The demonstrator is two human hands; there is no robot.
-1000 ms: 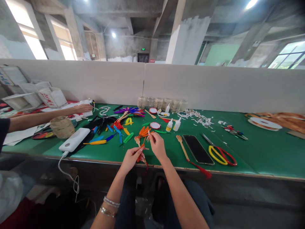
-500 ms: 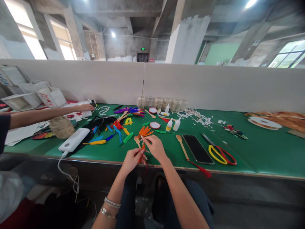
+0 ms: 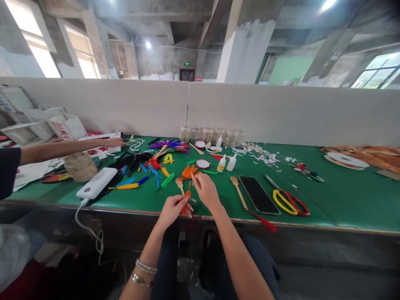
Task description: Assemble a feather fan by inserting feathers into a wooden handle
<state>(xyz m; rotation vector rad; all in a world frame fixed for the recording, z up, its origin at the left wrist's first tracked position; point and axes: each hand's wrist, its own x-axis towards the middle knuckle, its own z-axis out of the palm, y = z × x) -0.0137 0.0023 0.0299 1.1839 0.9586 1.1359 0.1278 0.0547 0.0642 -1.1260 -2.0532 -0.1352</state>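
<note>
The left hand (image 3: pixel 173 211) is covering a good bit of the orange feather (image 3: pixel 188 193), so I'm not making out its whole shape. A co-worker's dark sleeve (image 3: pixel 9 173) is also getting cut off at the left edge. Thumb and finger are pinching the feather near the front edge of the green table (image 3: pixel 312 200). The right hand (image 3: pixel 205 191) is hovering just beside it, but I can't tell if its fingertips are gripping anything. What's showing is looking bright orange and pretty skinny up top.
</note>
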